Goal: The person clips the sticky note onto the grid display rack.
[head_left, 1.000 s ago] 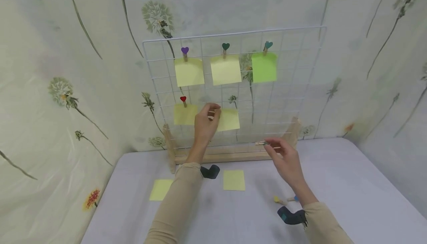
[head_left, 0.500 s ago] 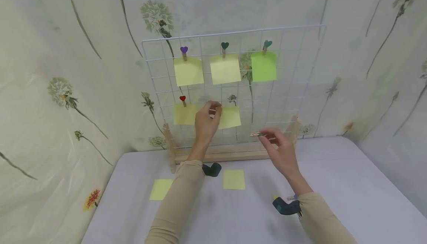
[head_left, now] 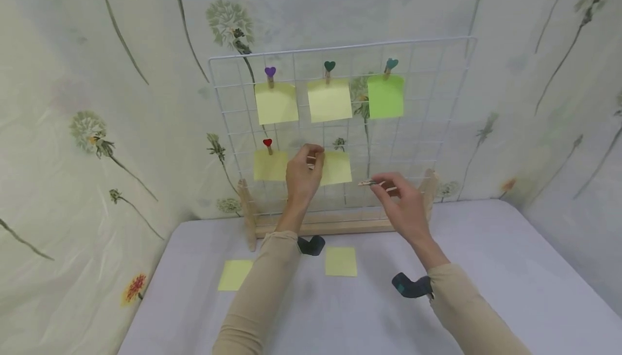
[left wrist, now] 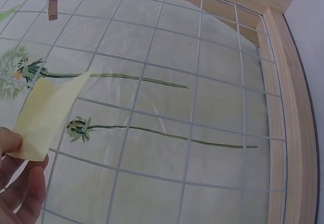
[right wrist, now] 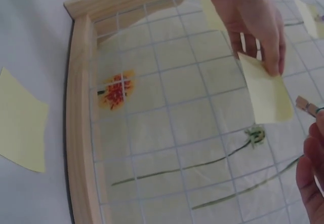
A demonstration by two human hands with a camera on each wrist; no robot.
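Observation:
My left hand (head_left: 303, 177) pinches a pale yellow sticky note (head_left: 337, 167) by its upper left corner, holding it against or close to the lower part of a white wire grid (head_left: 413, 128). In the left wrist view this note (left wrist: 48, 115) curls away from the wires. To its right, my right hand (head_left: 402, 201) pinches a small wooden clothespin (head_left: 365, 183) whose tip points left. A green-blue decoration shows on that clothespin (left wrist: 52, 3) in the left wrist view, partly hidden by fingertips. The clothespin and the note are apart.
Clothespins with heart tops hold two yellow notes (head_left: 277, 104) and a green note (head_left: 386, 97) in the upper row. A red-heart clothespin (head_left: 269, 147) holds another below. The grid stands in a wooden base (head_left: 340, 229). Two yellow notes lie on the white table (head_left: 369, 322).
My right hand has moved up and left with the clothespin, closer to the held note. My left hand has risen slightly and shifted right, still pinching the note.

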